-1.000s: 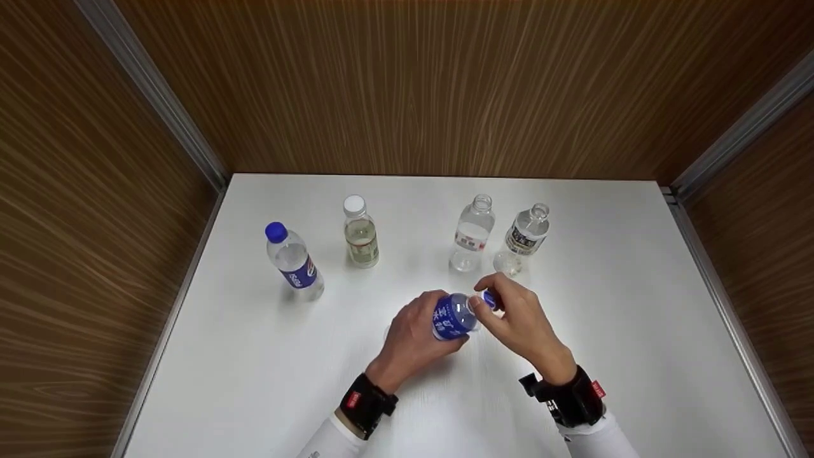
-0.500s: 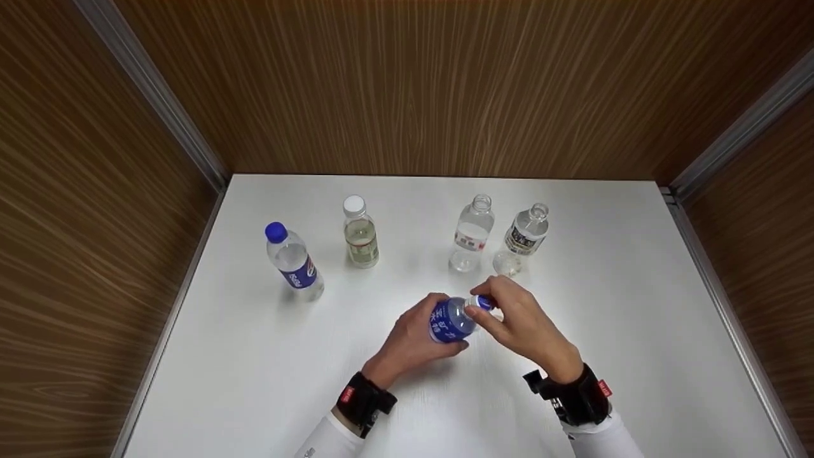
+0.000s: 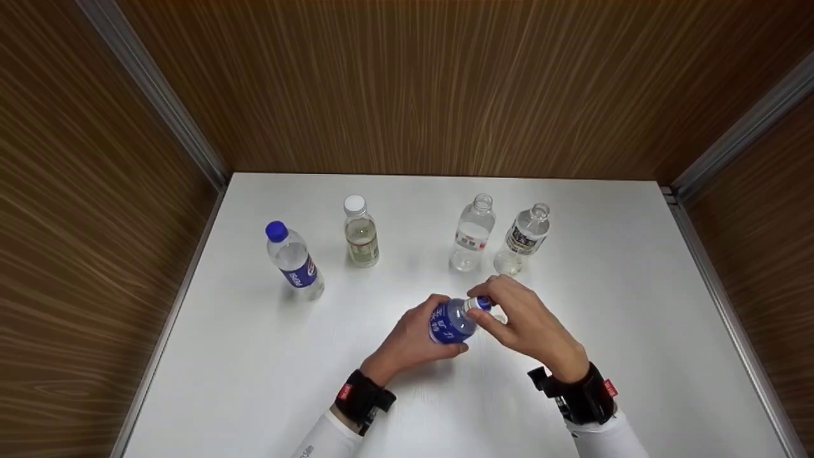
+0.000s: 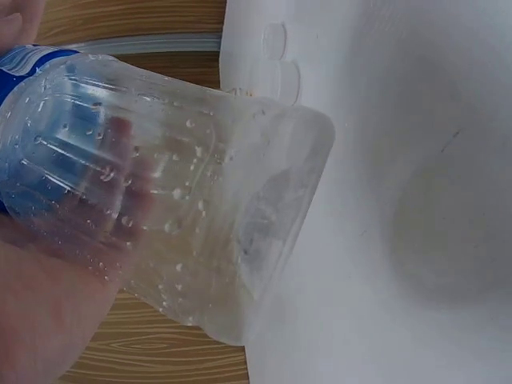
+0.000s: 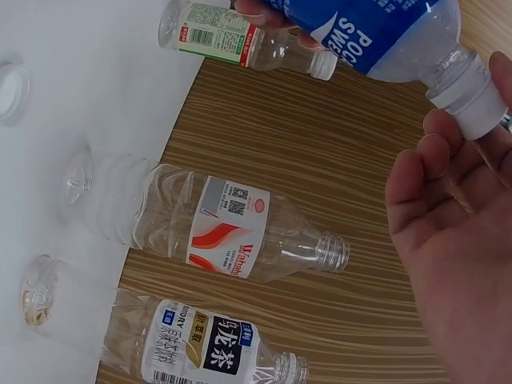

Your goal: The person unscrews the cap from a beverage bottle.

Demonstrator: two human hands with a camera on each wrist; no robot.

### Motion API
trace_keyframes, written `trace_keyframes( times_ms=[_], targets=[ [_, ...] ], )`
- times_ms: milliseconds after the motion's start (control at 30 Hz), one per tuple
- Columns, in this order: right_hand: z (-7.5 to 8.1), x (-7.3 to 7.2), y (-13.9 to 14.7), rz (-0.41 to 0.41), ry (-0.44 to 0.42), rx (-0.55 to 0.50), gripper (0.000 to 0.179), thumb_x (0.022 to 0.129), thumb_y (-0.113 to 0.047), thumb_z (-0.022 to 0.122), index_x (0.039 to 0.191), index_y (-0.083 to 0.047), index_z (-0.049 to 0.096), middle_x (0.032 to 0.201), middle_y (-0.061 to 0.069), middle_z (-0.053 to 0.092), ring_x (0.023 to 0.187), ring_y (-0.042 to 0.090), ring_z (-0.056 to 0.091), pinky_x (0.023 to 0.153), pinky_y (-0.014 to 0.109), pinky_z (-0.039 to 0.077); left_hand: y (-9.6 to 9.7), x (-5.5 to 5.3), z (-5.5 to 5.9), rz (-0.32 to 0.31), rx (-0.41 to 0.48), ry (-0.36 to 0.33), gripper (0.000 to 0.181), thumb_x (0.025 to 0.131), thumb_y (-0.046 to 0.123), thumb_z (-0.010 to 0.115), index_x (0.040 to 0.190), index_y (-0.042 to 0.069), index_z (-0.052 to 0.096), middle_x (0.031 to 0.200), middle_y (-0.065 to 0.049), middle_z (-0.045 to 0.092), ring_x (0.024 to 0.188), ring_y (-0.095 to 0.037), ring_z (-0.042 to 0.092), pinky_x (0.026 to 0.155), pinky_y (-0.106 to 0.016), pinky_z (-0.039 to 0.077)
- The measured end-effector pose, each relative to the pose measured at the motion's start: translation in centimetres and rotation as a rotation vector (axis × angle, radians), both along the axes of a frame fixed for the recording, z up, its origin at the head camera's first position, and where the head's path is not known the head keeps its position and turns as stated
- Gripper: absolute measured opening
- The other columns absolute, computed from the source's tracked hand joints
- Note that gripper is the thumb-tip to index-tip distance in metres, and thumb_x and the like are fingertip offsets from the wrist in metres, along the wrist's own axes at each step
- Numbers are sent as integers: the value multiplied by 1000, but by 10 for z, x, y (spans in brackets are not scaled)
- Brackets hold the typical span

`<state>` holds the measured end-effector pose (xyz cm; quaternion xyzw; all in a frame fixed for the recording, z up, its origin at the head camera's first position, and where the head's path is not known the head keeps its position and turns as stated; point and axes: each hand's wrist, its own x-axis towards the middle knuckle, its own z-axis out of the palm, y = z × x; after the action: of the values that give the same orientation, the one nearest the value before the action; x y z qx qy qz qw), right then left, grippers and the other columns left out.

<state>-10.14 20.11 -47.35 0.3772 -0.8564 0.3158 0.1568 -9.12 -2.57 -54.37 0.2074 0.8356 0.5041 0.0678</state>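
- The left hand (image 3: 413,340) is wrapped around the blue-labelled bottle (image 3: 450,322), holding it tilted over the middle of the bench (image 3: 661,343), neck toward the right edge; whether the base touches the bench I cannot tell.
- The right hand (image 3: 528,324) pinches the cap (image 5: 478,110) at that bottle's neck, between thumb and fingers.
- The step in hand looks like turning the cap, probably to loosen it; the direction of twist cannot be read from the pose.
- The next move seems to call for a firm left grip while the right fingers finish the turn, without squeezing the thin wall.
- Toward the far edge, right of centre, stand two bottles without caps: the red-and-white-labelled bottle (image 3: 474,232) and the dark-labelled bottle (image 3: 524,238). They sit just beyond the right hand, so a forward swing could knock them.
- Two white caps (image 4: 288,83) lie on the bench, side by side.
- The Pepsi bottle (image 3: 296,264), near the left edge, and the white-capped bottle (image 3: 362,235), nearer the far edge, both have caps on.
- The widest room for moving lies toward the right edge.
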Motion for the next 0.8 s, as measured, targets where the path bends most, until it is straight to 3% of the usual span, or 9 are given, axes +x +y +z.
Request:
trace_keyframes(
  times_ms=[67, 167, 233, 300, 367, 600, 800],
  targets=[
    [-2, 0, -3, -103, 31, 0, 18, 94, -20, 73, 107, -10, 67, 86, -4, 64, 75, 6, 56, 62, 28, 49, 4, 2, 1, 59, -55, 84, 73, 75, 41, 90, 133, 14, 55, 119, -2, 67, 104, -14, 65, 89, -35, 54],
    [-4, 0, -9, -258, 78, 0, 15, 92, -22, 71, 97, -10, 65, 66, -6, 56, 57, 5, 46, 49, 27, 39, 10, 4, 1, 176, -166, 287, 71, 75, 44, 90, 129, 12, 58, 114, -2, 68, 99, -16, 67, 84, -35, 56],
    [-6, -1, -12, -323, 95, -7, 17, 93, -24, 71, 92, -9, 63, 57, -8, 48, 49, 5, 39, 45, 28, 33, 13, 6, 0, 240, -227, 404, 70, 74, 46, 90, 126, 11, 59, 110, -3, 69, 94, -18, 67, 80, -35, 57],
    [-7, -1, -14, -355, 98, -19, 19, 93, -24, 72, 88, -9, 62, 54, -9, 45, 46, 4, 36, 43, 28, 30, 15, 7, -1, 274, -260, 458, 69, 73, 47, 90, 124, 11, 59, 107, -2, 69, 91, -18, 68, 78, -35, 57],
    [-7, -2, -15, -354, 83, -34, 18, 93, -22, 73, 87, -9, 62, 54, -11, 46, 46, 3, 37, 43, 27, 30, 16, 8, -2, 267, -254, 434, 70, 73, 46, 90, 125, 11, 59, 108, -3, 68, 93, -18, 68, 80, -35, 57],
    [-5, 0, -14, -252, -15, -79, 15, 91, -15, 77, 89, -10, 63, 65, -10, 53, 55, 2, 43, 47, 24, 36, 11, 7, 1, 149, -107, 160, 74, 75, 38, 92, 133, 11, 54, 119, -3, 66, 105, -16, 64, 90, -36, 55],
    [-1, 1, -10, -163, -60, -56, 16, 91, -13, 79, 95, -9, 64, 72, -9, 53, 61, 3, 45, 51, 23, 40, 6, 4, -1, 96, -71, 114, 75, 74, 37, 93, 134, 12, 54, 121, -2, 66, 107, -15, 63, 92, -35, 53]
  ],
)
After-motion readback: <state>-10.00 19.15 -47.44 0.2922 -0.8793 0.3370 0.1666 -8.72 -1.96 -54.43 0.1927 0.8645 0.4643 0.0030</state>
